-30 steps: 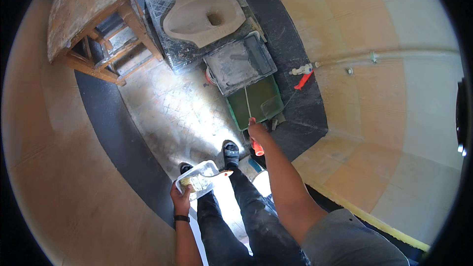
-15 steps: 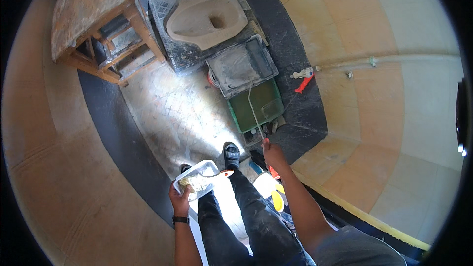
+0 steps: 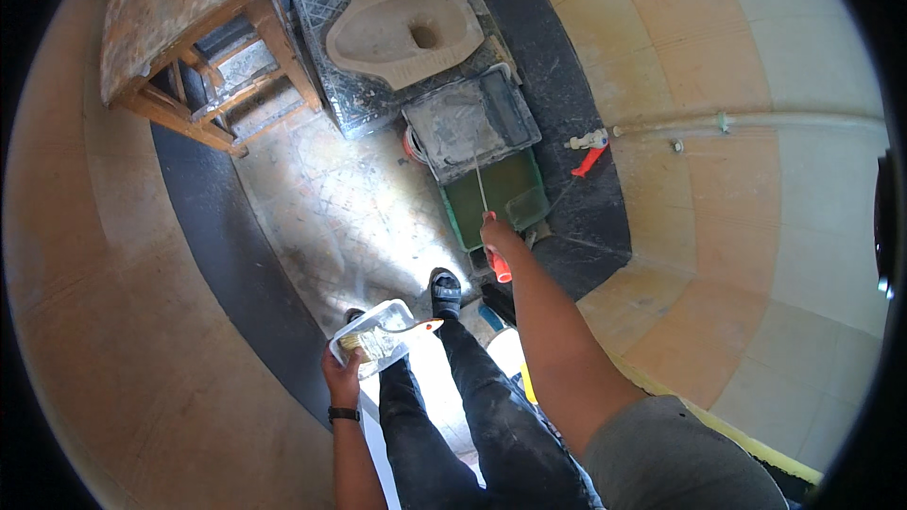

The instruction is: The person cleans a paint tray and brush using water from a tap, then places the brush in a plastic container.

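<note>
My left hand [image 3: 342, 370], low and left of centre, grips a translucent white plastic tub [image 3: 397, 310] by its side. A paintbrush [image 3: 385, 340] lies across the tub, its pale bristles by my fingers and its orange-tipped handle over the rim. My right hand [image 3: 501, 240] is closed round the handle of a long thin tool with a red handle [image 3: 502, 271]. Its slim straight shaft [image 3: 483, 191] reaches over the green basin to a grey, dusty tray [image 3: 461, 127]; I cannot make out the tip.
A green basin of murky liquid [image 3: 477, 206] sits beneath the tray's near edge. Beyond is a squat toilet [image 3: 404, 33] on a raised base. At left stands a worn wooden stool [image 3: 189, 24]. A valve with a red handle [image 3: 590, 153] and a pipe [image 3: 784, 120] run along the right wall.
My right hand has moved forward and slightly left with the red-handled tool, nearer the tray. The tub and brush in my left hand stay almost in place.
</note>
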`<act>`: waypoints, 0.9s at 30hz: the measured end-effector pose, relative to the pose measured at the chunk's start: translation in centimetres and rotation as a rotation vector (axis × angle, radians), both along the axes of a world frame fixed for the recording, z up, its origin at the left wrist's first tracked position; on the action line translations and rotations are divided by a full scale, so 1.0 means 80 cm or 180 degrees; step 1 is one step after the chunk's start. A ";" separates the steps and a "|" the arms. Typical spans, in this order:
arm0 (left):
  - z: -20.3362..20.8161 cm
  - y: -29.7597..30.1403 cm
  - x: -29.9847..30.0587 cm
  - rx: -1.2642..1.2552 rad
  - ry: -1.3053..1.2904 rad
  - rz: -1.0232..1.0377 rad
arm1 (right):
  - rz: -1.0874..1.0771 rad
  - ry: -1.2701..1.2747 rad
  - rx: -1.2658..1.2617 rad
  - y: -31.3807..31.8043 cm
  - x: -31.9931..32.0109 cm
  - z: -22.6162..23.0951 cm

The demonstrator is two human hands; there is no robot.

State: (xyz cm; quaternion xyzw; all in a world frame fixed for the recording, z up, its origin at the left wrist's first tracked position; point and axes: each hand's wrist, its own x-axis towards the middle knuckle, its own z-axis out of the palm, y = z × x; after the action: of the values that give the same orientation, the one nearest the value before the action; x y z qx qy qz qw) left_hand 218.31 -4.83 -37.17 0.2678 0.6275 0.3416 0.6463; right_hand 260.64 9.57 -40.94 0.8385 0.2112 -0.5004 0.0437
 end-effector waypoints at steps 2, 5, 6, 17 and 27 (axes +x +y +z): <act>-0.004 0.004 -0.001 0.0135 -0.0083 0.0001 | -0.0408 0.0205 -0.0135 0.017 0.002 0.013; -0.002 -0.003 -0.012 0.0142 -0.0013 0.0039 | -0.0891 0.0368 0.0483 0.025 -0.005 0.083; -0.002 -0.004 -0.015 0.0139 -0.0011 0.0066 | -0.0867 0.0461 0.0499 0.007 -0.004 0.109; -0.021 -0.013 -0.007 0.0039 -0.0129 0.0038 | -0.0239 0.0088 -0.0593 -0.121 0.001 0.059; -0.004 0.009 0.014 0.0101 -0.0113 0.0079 | -0.0517 0.0015 -0.0222 0.000 -0.004 0.015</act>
State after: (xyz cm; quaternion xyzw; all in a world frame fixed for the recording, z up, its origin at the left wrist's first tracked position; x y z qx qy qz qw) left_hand 219.44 -4.13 -37.52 0.2641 0.6137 0.3643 0.6488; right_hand 260.33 9.60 -39.77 0.8496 0.1250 -0.5113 0.0316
